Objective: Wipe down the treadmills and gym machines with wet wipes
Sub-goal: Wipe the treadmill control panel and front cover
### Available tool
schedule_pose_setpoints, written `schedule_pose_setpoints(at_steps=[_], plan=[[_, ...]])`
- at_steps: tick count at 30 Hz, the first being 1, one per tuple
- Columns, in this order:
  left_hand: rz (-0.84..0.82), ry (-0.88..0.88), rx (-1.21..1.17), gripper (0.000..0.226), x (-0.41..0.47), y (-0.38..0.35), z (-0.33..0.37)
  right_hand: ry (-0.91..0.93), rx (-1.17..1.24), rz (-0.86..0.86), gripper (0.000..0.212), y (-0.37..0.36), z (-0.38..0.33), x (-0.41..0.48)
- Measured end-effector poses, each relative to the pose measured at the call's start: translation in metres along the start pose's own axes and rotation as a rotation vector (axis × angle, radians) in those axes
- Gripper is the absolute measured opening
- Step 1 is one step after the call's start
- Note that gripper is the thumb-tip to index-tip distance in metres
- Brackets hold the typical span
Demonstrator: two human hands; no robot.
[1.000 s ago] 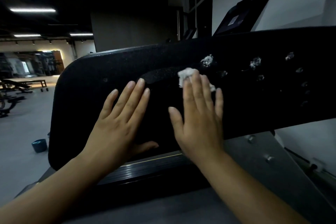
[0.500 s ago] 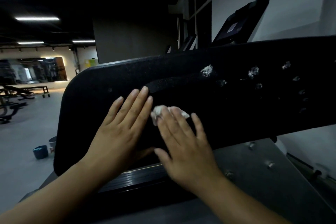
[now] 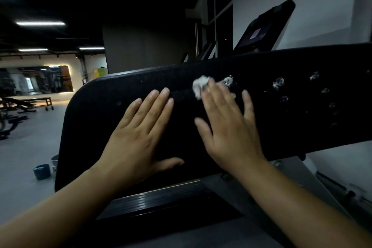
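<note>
now, crumpled wet wipe (image 3: 200, 86) pressed onto the black panel (image 3: 302, 127) under my right hand (image 3: 231, 131), fingers straight, left hand (image 3: 138, 133) flat beside it, holding nothing

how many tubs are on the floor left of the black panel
2: a teal tub on the floor at lower left, and a paler tub just behind it, partly cut off by the black panel. More may be hidden behind that panel.
</note>
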State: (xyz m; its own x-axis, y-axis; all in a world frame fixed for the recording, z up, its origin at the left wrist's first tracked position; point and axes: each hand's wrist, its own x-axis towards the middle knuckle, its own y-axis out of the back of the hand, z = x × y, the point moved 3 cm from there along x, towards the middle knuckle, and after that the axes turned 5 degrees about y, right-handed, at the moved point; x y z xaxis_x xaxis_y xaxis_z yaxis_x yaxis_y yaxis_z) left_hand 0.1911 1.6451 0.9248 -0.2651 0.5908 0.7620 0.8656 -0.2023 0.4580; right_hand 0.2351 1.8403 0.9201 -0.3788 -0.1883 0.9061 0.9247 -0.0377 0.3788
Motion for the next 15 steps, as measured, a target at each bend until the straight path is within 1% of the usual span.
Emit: schedule_pose_setpoints(at_steps=[2, 3, 4, 6, 8, 9, 11, 13, 14, 15], plan=[[0.019, 0.028, -0.015, 0.113, 0.005, 0.0, 0.004, -0.123, 0.091, 0.028, 0.067, 0.005, -0.01, 0.022], [0.028, 0.034, -0.023, 0.111, 0.007, 0.0, 0.005, -0.145, 0.134, 0.036, 0.068, 0.005, -0.021, 0.025], [0.037, 0.031, -0.03, 0.109, 0.008, 0.0, 0.005, -0.131, 0.159, 0.029, 0.068, 0.003, -0.031, 0.02], [0.045, 0.014, -0.029, 0.105, 0.009, 0.0, 0.003, -0.042, 0.154, 0.0, 0.067, -0.001, -0.038, -0.001], [0.031, 0.011, -0.005, 0.109, 0.008, -0.001, 0.003, 0.035, 0.079, -0.008, 0.064, -0.002, -0.019, -0.018], [0.026, 0.018, 0.007, 0.112, 0.007, -0.001, 0.004, 0.033, 0.034, -0.002, 0.063, -0.001, -0.004, -0.019], [0.03, 0.033, 0.018, 0.114, 0.012, 0.0, 0.008, -0.064, 0.004, 0.024, 0.063, 0.004, 0.018, -0.003], [0.047, 0.035, 0.011, 0.112, 0.024, 0.001, 0.014, -0.177, 0.058, 0.041, 0.065, 0.008, 0.012, 0.018], [0.058, 0.033, 0.004, 0.109, 0.03, 0.003, 0.015, -0.189, 0.093, 0.042, 0.067, 0.008, 0.001, 0.021], [0.066, 0.03, -0.003, 0.107, 0.035, 0.004, 0.017, -0.161, 0.111, 0.036, 0.067, 0.006, -0.009, 0.019]])
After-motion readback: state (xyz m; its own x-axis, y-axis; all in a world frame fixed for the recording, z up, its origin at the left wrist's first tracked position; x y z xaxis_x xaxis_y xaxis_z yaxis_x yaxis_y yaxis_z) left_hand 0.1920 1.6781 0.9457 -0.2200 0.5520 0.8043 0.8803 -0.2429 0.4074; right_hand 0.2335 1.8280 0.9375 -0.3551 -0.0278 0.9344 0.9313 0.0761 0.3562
